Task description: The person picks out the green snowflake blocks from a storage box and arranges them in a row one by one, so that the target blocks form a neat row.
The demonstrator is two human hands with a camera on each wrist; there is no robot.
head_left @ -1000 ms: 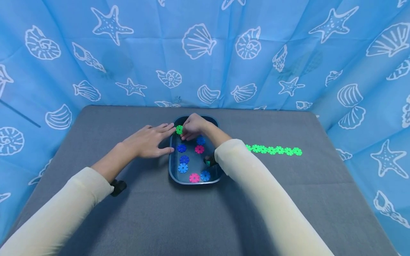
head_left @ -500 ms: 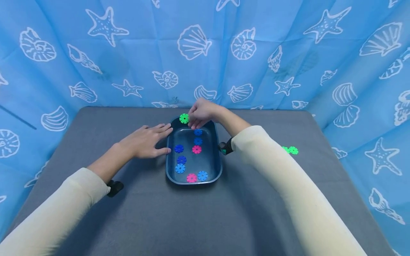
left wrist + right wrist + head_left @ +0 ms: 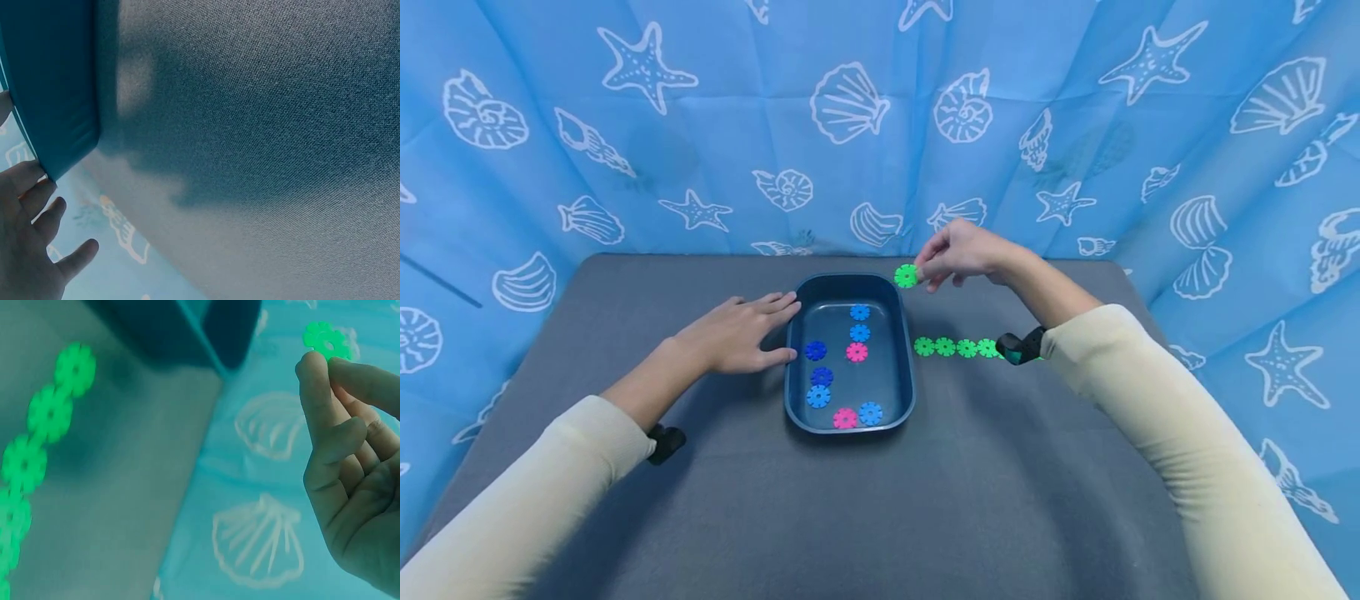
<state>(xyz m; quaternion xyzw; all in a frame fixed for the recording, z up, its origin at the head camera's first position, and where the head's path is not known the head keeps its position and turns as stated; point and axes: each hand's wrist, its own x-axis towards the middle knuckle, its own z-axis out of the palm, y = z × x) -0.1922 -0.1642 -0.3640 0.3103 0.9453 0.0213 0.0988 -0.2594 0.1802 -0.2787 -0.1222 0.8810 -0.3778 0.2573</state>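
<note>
Between thumb and finger, my right hand [image 3: 964, 252] pinches a green notched disc [image 3: 906, 276], held up near the back right corner of the dark blue tray [image 3: 904, 400]. The right wrist view shows the same green disc [image 3: 327, 341] at the fingertips. To the right of the tray lies a row of green notched discs [image 3: 945, 347], partly hidden by my right wrist. My left hand [image 3: 741, 335] rests with straight fingers against the tray's left rim. Inside the tray are several blue discs [image 3: 818, 396] and a pair of pink discs [image 3: 857, 352].
A grey cloth covers the table [image 3: 820, 508]. Behind it hangs a blue curtain [image 3: 730, 125] with white shells and starfish. A black wrist camera [image 3: 1021, 346] sits under my right wrist, above the green row.
My right hand has lifted the green disc out of the tray and carried it right, past the tray's back corner. My left hand has stayed at the rim.
</note>
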